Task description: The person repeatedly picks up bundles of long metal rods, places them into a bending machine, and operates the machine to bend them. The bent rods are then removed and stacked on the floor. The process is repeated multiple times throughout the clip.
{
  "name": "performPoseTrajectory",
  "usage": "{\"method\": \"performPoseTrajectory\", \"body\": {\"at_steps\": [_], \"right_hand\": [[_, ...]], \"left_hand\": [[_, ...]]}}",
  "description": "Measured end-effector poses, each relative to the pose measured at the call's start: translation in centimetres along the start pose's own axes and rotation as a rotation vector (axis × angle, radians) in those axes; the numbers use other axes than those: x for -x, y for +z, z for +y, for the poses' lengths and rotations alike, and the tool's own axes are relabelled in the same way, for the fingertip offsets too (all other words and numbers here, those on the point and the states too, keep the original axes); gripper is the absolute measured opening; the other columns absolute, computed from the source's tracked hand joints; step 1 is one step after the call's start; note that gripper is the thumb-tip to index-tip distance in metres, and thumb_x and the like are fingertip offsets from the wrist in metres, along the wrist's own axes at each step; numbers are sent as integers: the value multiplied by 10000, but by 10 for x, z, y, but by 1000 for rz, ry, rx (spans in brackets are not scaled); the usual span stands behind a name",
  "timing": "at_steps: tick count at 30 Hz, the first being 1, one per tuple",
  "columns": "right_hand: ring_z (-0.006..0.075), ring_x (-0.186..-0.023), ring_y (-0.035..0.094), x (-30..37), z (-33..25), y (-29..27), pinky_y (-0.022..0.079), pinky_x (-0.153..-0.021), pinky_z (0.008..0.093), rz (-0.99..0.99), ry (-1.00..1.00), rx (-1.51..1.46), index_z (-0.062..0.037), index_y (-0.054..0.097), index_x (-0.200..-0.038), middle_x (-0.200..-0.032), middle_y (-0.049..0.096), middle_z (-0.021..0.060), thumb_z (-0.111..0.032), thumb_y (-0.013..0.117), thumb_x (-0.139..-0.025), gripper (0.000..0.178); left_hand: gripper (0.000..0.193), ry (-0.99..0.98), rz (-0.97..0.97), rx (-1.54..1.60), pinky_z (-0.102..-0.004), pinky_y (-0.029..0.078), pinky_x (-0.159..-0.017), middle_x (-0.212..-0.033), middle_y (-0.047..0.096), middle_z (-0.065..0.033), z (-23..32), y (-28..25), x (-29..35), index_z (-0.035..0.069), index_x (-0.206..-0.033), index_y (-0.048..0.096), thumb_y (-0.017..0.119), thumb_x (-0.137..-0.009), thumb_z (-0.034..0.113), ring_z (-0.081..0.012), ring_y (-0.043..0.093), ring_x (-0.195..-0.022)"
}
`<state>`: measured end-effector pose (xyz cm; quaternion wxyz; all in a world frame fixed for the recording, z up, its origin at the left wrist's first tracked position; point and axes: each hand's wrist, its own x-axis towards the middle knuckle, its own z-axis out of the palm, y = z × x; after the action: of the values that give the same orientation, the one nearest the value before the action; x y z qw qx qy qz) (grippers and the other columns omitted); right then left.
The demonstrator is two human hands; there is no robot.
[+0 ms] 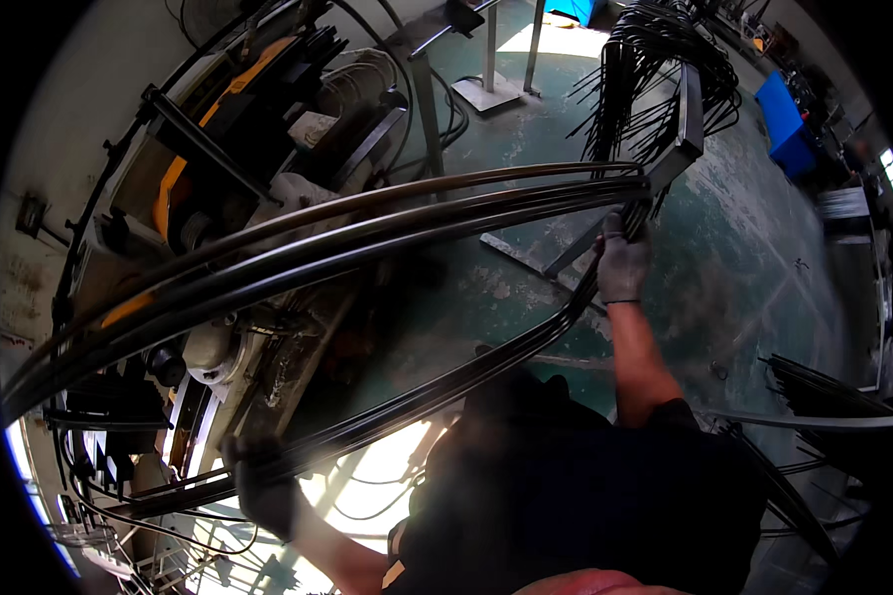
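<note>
Yeah, so the right hand (625, 260) was closed around a bunch of dark rods (466, 375), right beside the metal stand (690, 114). The left hand (265, 486), kinda dark and blurry, gripped the same rods lower down. They slanted across in front of the body, over the green floor (734, 297). A black tangle (665, 59) hung at the stand's top.

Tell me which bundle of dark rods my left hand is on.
The lower bundle, running from your left hand to your right hand; the upper bundle arches clear of your left hand, and the drooping bundle hangs farther off.
</note>
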<state>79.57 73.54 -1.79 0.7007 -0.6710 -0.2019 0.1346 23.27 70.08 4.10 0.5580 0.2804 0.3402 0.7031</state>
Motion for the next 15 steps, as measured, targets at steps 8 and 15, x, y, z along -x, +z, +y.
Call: {"method": "performPoseTrajectory", "body": {"at_steps": [8, 15], "right_hand": [[434, -986, 691, -278, -70, -148, 527, -842, 506, 320, -474, 936, -97, 637, -1207, -1048, 727, 206, -402, 657, -975, 384], [466, -1234, 609, -576, 62, -138, 494, -998, 546, 229, -97, 1032, -121, 606, -1278, -1322, 646, 249, -548, 262, -1044, 596]], "left_hand": [[407, -834, 40, 93, -553, 467, -1085, -1229, 663, -245, -261, 131, 64, -43, -1317, 562, 559, -933, 92, -405, 633, -1167], [398, -599, 56, -336, -451, 586, -924, -1162, 670, -203, -285, 239, 31, -56, -1297, 556, 558, -901, -18, -320, 695, -1013]]}}
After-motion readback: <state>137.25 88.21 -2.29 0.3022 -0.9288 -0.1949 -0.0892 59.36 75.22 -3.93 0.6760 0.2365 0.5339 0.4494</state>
